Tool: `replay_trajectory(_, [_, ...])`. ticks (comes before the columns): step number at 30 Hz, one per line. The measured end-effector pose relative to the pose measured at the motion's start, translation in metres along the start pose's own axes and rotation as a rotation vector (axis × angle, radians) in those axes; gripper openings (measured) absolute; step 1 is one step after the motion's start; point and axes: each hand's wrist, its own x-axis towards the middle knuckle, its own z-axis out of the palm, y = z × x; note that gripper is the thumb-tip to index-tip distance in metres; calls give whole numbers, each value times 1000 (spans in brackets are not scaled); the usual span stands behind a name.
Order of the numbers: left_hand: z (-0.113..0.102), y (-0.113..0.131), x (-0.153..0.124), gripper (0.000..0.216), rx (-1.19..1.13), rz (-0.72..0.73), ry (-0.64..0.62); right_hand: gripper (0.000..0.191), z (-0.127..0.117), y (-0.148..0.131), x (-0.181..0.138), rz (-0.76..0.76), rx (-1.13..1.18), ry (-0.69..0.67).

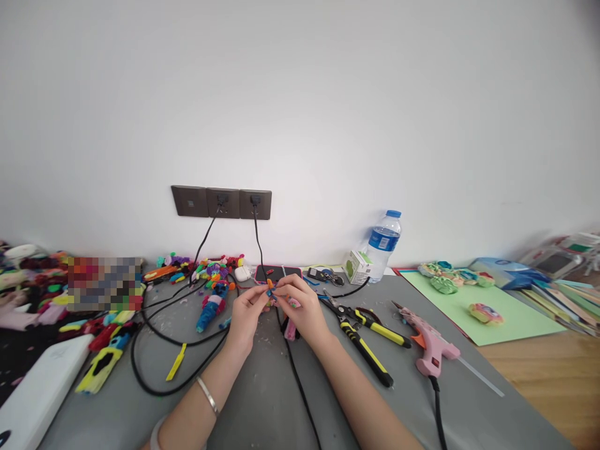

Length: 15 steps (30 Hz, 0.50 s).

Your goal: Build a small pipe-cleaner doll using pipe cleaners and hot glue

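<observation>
My left hand (248, 310) and my right hand (300, 306) meet above the middle of the grey table, fingertips pinched together. Between them is a small blue and orange piece (269, 292), possibly pipe cleaner; my fingers cover much of it. Below and partly behind my right hand lies a pink fuzzy figure (291, 329), mostly hidden. Left of my left hand lies a blue fuzzy pipe-cleaner figure (212, 307). Yellow-and-black pliers (368, 350) lie to the right of my right hand.
A pink glue gun (434, 347) lies at the right, its cord running to the front edge. A water bottle (385, 247) stands by the wall. Black cables (159, 392) loop across the left side. A white device (44, 390) and pipe-cleaner figures (100, 369) are far left.
</observation>
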Motion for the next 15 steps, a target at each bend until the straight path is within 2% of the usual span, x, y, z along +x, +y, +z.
replay_trajectory(15, [0,2,-1,36,-42,-11,-6,16,0,-1,-1,-22,-7,-32])
